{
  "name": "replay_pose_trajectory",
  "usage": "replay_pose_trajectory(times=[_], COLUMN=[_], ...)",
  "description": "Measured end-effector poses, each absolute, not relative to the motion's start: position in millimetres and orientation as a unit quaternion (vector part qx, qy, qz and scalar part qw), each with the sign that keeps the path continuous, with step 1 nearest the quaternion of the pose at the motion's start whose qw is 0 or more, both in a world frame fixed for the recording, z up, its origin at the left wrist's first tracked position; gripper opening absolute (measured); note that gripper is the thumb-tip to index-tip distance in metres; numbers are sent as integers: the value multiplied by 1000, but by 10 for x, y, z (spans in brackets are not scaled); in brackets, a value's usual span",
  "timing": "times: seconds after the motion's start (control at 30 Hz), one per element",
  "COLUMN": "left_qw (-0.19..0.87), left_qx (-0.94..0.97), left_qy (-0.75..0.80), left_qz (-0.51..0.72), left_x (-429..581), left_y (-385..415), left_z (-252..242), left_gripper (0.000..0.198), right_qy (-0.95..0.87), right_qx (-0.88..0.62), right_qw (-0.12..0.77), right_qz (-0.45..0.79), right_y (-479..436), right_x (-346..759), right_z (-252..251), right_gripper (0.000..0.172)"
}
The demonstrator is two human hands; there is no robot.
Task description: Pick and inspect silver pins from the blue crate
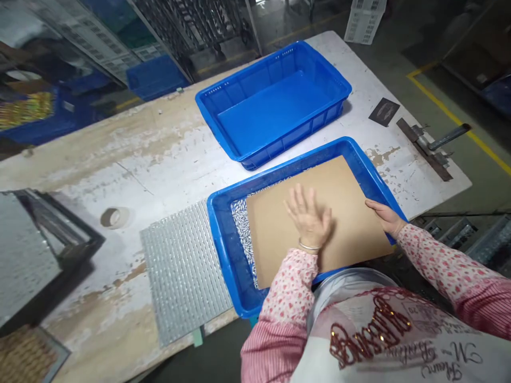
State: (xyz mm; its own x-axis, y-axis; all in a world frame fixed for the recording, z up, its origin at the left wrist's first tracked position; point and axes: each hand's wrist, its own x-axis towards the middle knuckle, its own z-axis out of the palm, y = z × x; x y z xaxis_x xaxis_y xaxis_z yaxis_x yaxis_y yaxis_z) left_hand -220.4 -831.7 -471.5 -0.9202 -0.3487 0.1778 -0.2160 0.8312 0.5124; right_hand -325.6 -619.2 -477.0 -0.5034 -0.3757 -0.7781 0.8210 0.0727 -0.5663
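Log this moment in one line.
left hand: spread over cardboard sheet; right hand: at sheet's right edge; near blue tray: silvery pieces past sheet's left edge; ridged panel: left of tray

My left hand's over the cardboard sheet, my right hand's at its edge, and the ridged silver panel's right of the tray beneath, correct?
Wrong side: the head view shows the ridged silver panel left of the blue tray. Left hand over the cardboard sheet, right hand at its edge: both correct.

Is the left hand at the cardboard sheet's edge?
No, the left hand is spread over the middle of the cardboard sheet, away from its edges.
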Motion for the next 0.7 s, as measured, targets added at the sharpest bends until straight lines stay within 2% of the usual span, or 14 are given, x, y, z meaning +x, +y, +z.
replay_pose_trajectory(times=[0.1, 0.23, 0.4, 0.5, 0.6, 0.63, 0.7], left_qw=[40, 56, -4, 74, 96, 85, 77], left_qx=[7, 51, -39, 69, 311, 396, 495], left_qy=[-959, -962, -962, -965, -925, -890, -807], left_qz=[-282, -263, -271, -240, -198, -209, -311], left_x=[-2217, -2154, -2139, -2050, -1716, -1565, -1270], left_y=[-8028, -7830, -7813, -8115, -8685, -8889, -9246], left_z=[-4692, -4752, -4696, -4618, -4718, -4793, -4958], left_gripper=[71, 71, 66, 64, 67, 71, 72], right_qy=[554, 541, 571, 587, 586, 582, 577], right_qx=[206, 240, 236, 222, 213, 214, 214], right_qw=[474, 480, 449, 448, 409, 395, 374], right_qz=[-653, -648, -645, -637, -666, -678, -694], right_y=[-6231, -6226, -6061, -5927, -5808, -5776, -5733], right_x=[-3240, -3225, -3177, -3183, -3234, -3257, -3306], right_z=[-4734, -4761, -4882, -4934, -4968, -4977, -4992], right_gripper=[37, 38, 39, 37, 35, 35, 33])
